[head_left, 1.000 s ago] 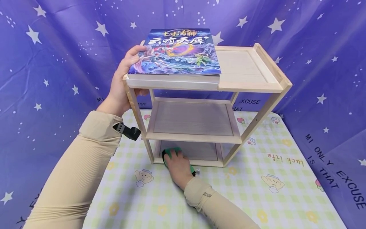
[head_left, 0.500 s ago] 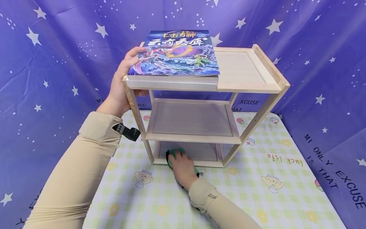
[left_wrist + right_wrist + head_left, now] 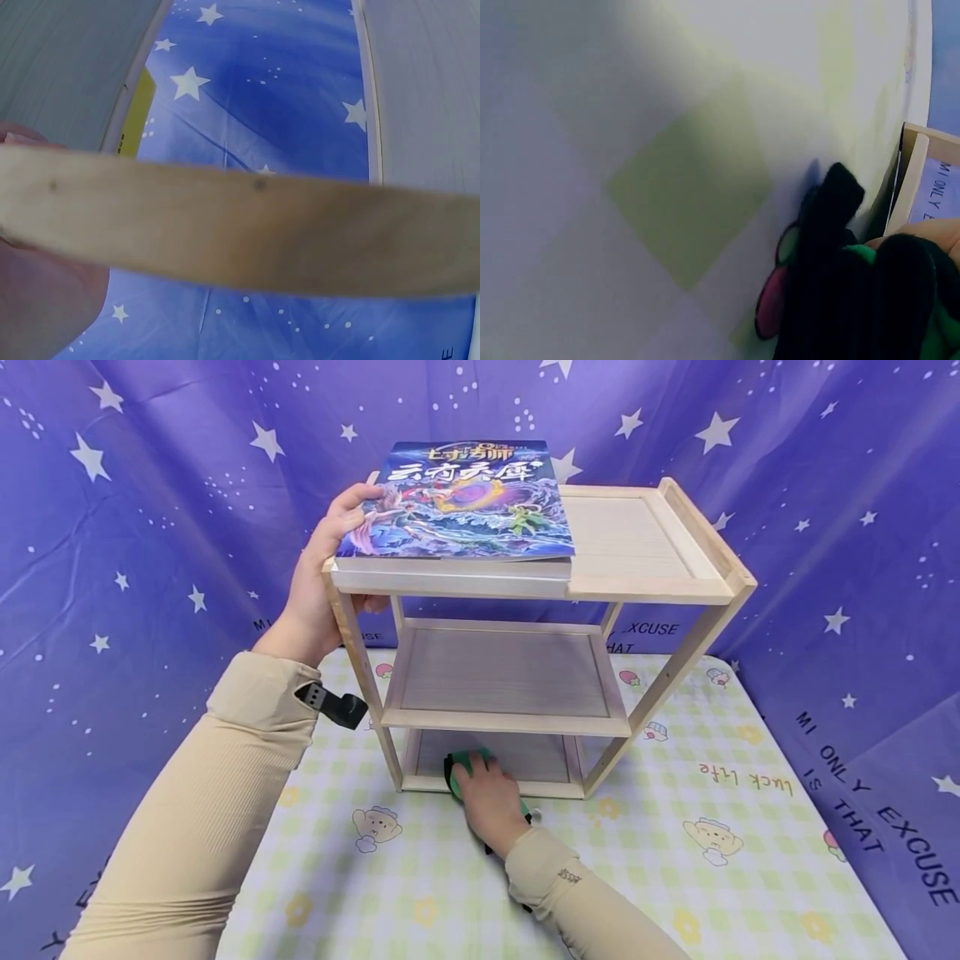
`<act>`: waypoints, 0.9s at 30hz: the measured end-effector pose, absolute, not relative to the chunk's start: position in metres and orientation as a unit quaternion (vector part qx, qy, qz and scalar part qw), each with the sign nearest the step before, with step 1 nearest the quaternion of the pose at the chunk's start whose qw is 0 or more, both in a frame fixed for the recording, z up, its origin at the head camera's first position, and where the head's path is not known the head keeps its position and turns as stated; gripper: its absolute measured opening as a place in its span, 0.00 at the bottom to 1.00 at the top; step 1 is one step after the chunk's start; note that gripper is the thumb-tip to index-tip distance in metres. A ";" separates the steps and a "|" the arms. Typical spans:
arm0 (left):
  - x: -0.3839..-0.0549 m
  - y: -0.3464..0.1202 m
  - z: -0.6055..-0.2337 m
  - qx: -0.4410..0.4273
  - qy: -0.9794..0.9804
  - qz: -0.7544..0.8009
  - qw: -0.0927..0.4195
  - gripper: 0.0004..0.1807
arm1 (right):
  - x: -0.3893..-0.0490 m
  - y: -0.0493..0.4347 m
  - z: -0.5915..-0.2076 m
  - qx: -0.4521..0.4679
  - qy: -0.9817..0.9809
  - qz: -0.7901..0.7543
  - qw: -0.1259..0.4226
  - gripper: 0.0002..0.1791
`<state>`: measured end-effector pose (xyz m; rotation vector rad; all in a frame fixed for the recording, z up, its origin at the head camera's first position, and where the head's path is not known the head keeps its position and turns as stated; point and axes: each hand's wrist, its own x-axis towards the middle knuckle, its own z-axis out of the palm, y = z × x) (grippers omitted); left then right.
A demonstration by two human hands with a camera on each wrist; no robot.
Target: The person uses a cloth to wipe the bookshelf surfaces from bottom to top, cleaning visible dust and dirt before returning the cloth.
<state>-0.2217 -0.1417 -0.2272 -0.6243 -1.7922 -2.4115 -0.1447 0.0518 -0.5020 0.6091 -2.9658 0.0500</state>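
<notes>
One book (image 3: 465,502) lies atop the three-tier wooden rack (image 3: 510,672).

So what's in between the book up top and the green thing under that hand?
In the head view: the wooden top board, which the book lies on, then the middle shelf, above the green thing.

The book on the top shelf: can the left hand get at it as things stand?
Looks like yes: the left hand grips the left end of the wooden rack, fingers at the edge of the book, and nothing lies on its cover.
</notes>
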 end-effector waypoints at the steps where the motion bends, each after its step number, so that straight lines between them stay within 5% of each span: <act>1: -0.222 -0.142 -0.227 -0.202 -0.586 -0.784 0.033 0.18 | -0.145 0.053 -0.502 0.201 -0.978 0.022 0.056 0.19; 27: -0.217 -0.153 -0.204 -0.150 -0.654 -0.741 -0.021 0.24 | -0.145 0.093 -0.503 0.159 -0.983 0.052 0.074 0.28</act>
